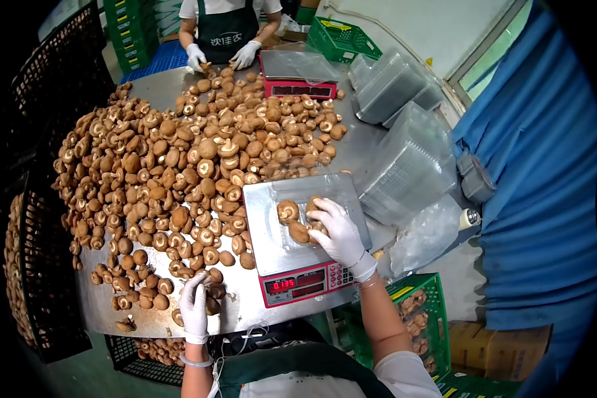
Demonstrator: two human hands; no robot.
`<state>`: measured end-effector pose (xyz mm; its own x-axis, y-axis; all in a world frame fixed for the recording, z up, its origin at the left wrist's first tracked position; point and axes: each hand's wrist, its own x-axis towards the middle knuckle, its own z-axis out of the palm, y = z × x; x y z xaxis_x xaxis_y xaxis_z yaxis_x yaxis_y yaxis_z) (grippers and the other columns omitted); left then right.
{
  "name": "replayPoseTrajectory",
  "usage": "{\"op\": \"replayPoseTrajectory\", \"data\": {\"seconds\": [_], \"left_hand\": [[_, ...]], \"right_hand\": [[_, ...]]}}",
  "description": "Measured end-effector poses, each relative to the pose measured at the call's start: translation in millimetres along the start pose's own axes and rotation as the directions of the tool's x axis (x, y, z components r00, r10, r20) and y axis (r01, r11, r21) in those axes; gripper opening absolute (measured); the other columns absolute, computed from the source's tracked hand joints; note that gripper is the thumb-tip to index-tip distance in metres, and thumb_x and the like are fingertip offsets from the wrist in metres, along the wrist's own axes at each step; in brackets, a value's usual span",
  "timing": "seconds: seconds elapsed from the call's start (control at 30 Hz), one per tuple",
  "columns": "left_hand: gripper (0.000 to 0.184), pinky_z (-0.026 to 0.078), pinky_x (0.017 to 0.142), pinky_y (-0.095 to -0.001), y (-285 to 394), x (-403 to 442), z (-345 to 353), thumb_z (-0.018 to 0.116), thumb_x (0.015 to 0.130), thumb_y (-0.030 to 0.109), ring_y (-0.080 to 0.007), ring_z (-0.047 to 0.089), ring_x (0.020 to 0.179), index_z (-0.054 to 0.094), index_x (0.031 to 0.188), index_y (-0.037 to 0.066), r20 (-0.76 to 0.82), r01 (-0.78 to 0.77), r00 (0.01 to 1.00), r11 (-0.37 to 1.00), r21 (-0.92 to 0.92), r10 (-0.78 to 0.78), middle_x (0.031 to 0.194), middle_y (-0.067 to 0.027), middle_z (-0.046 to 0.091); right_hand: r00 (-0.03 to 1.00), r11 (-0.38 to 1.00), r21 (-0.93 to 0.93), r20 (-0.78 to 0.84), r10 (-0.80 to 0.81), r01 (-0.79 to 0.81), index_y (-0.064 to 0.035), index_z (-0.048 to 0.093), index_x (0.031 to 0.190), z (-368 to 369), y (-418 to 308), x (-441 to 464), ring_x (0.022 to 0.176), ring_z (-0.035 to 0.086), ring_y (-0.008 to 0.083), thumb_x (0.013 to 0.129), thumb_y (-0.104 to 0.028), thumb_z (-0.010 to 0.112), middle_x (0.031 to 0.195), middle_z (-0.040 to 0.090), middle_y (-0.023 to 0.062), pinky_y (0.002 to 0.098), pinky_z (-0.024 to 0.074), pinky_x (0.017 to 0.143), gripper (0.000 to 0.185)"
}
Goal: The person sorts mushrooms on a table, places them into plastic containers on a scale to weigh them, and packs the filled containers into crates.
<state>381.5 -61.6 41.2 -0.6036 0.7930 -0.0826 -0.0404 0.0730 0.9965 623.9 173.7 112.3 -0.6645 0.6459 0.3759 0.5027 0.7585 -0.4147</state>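
Note:
My right hand (338, 232), in a white glove, is over the plate of a red scale (265, 249), its fingers closed round a mushroom (313, 204). Two more mushrooms, one of them stem up (288, 211), lie beside it in what looks like a clear tray. Red digits glow on the scale's display. At the table's front edge my left hand (193, 308), also gloved, has its fingers bent against mushrooms (213, 290) at its right side. A big heap of brown mushrooms (172, 158) spreads across the metal table (238, 306).
Stacked clear trays (411, 162) and a plastic bag (426, 232) stand right of the scale. Across the table, a co-worker's gloved hands (245, 55) touch mushrooms beside a second red scale (298, 69). Black crates (53, 265) line the left; a green crate (438, 318) sits at lower right.

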Motion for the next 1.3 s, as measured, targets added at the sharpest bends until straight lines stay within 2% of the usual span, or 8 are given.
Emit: {"op": "replayPoseTrajectory", "data": {"seconds": [0.2,0.3,0.53,0.83,0.93,1.1,1.17,1.3], "left_hand": [[0.025,0.046,0.088,-0.0294,-16.1,-6.0,13.2,0.048,0.096,0.012,-0.0172,0.059,0.099,0.056,0.114,-0.003,0.001,-0.002,1.0,1.0,0.004,0.002,0.106,-0.0101,0.062],[0.026,0.046,0.088,-0.0278,-30.7,-11.6,8.2,0.049,0.096,0.015,-0.0163,0.059,0.098,0.056,0.115,-0.003,-0.091,-0.003,0.996,1.0,0.026,0.006,0.105,-0.0103,0.063],[0.027,0.045,0.089,-0.0281,3.3,-18.9,12.2,0.049,0.096,0.014,-0.0168,0.059,0.099,0.056,0.116,-0.002,-0.056,0.001,0.998,0.999,0.044,0.001,0.105,-0.0106,0.062],[0.026,0.045,0.09,-0.0286,-20.9,-15.6,17.1,0.048,0.096,0.014,-0.0175,0.059,0.1,0.057,0.114,-0.003,-0.06,-0.056,0.996,0.991,0.12,0.064,0.107,-0.0104,0.062],[0.027,0.045,0.091,-0.0297,-4.7,-17.3,14.5,0.049,0.096,0.014,-0.0184,0.059,0.101,0.056,0.115,-0.003,-0.061,0.018,0.998,0.998,-0.054,-0.021,0.108,-0.0114,0.061],[0.026,0.047,0.088,-0.0291,-5.7,-6.3,-13.6,0.049,0.096,0.014,-0.0175,0.06,0.097,0.057,0.114,-0.003,-0.174,-0.115,0.978,0.993,-0.003,0.112,0.107,-0.0109,0.062],[0.026,0.048,0.084,-0.0277,4.0,-11.7,-27.0,0.048,0.097,0.016,-0.0164,0.06,0.095,0.057,0.113,-0.003,-0.244,0.012,0.97,1.0,0.01,-0.009,0.105,-0.0104,0.063],[0.027,0.046,0.088,-0.0291,1.5,-23.5,-48.5,0.047,0.097,0.016,-0.0174,0.06,0.097,0.057,0.114,-0.002,-0.197,-0.013,0.98,0.999,-0.037,0.005,0.104,-0.0101,0.063]], "right_hand": [[0.949,0.994,0.031,-0.296,0.111,-0.107,-0.0063,0.063,0.104,2.1,14.0,-30.4,0.106,0.055,0.0304,0.075,-0.009,0.069,0.115,0.057,0.0115,0.0377,0.0459,0.09,0.03],[0.945,0.993,0.022,-0.306,0.116,-0.115,-0.0067,0.063,0.104,-8.0,13.5,-44.6,0.105,0.056,0.0306,0.075,-0.008,0.069,0.115,0.058,0.0115,0.0377,0.0457,0.09,0.03],[0.938,0.975,0.122,-0.275,0.213,-0.185,-0.0052,0.062,0.104,-60.5,5.6,-54.5,0.107,0.055,0.0317,0.077,-0.006,0.065,0.116,0.058,0.0134,0.0382,0.0435,0.093,0.027],[0.946,0.971,0.183,-0.256,0.199,-0.155,-0.0039,0.064,0.098,-40.2,-1.3,-79.1,0.101,0.06,0.0296,0.078,-0.001,0.063,0.108,0.063,0.0137,0.0356,0.0457,0.089,0.021],[0.93,0.963,0.199,-0.282,0.234,-0.182,-0.0032,0.065,0.096,-50.7,-6.4,-74.4,0.098,0.061,0.0279,0.078,0.001,0.062,0.105,0.064,0.0127,0.0346,0.0467,0.087,0.018],[0.907,0.981,0.153,-0.385,0.172,-0.121,-0.0042,0.064,0.096,-32.4,-3.0,-75.0,0.093,0.062,0.027,0.08,0.003,0.062,0.1,0.064,0.0122,0.0339,0.049,0.083,0.018],[0.914,0.986,0.147,-0.382,0.135,-0.084,-0.0037,0.063,0.096,-24.2,-9.0,-70.5,0.094,0.062,0.0267,0.081,0.003,0.061,0.099,0.064,0.0125,0.034,0.0488,0.083,0.017],[0.914,0.983,0.125,-0.369,0.171,-0.134,-0.0025,0.063,0.095,-34.1,-41.9,-61.6,0.092,0.062,0.0265,0.081,0.003,0.061,0.098,0.064,0.0121,0.0345,0.0491,0.082,0.015]]}}
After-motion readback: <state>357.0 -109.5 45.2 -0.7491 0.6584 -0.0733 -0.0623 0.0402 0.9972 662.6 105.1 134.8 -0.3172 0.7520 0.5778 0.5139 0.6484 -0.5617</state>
